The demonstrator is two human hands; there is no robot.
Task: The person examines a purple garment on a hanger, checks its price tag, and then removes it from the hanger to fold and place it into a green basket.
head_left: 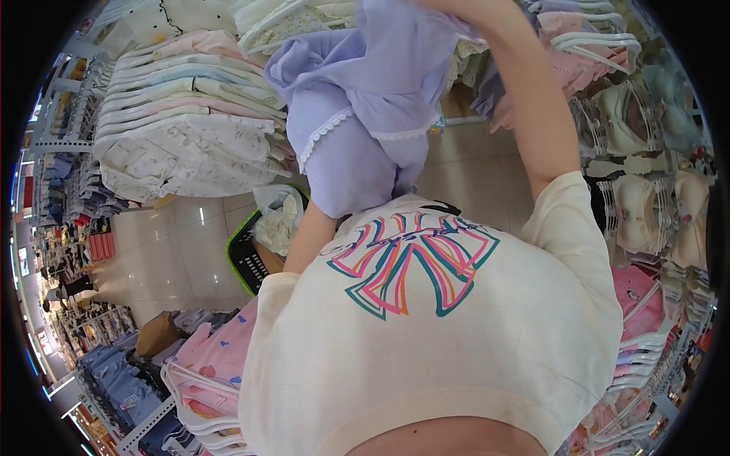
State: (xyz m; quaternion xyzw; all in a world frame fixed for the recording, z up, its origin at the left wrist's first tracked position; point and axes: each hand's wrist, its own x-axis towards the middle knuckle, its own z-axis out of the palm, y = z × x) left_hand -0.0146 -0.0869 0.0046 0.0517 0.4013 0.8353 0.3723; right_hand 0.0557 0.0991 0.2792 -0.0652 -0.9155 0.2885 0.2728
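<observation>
A lavender garment (346, 156) with a ruffle and white scalloped trim hangs bunched in front of my chest, running up past the top edge of the view. My left forearm (310, 232) goes up behind the cloth, which covers my left hand and its fingers. On the other side, my right arm (536, 106) is raised and bends inward over the upper part of the garment. My right hand lies beyond the top edge, so its grip does not show.
Pale printed clothes (186, 152) on white hangers fill a rack at left. A black basket with a green rim (242, 243) stands on the tiled floor (171, 247), a clear plastic bag (281, 216) in it. Bras (635, 213) hang at right; pink garments (217, 349) hang close at lower left.
</observation>
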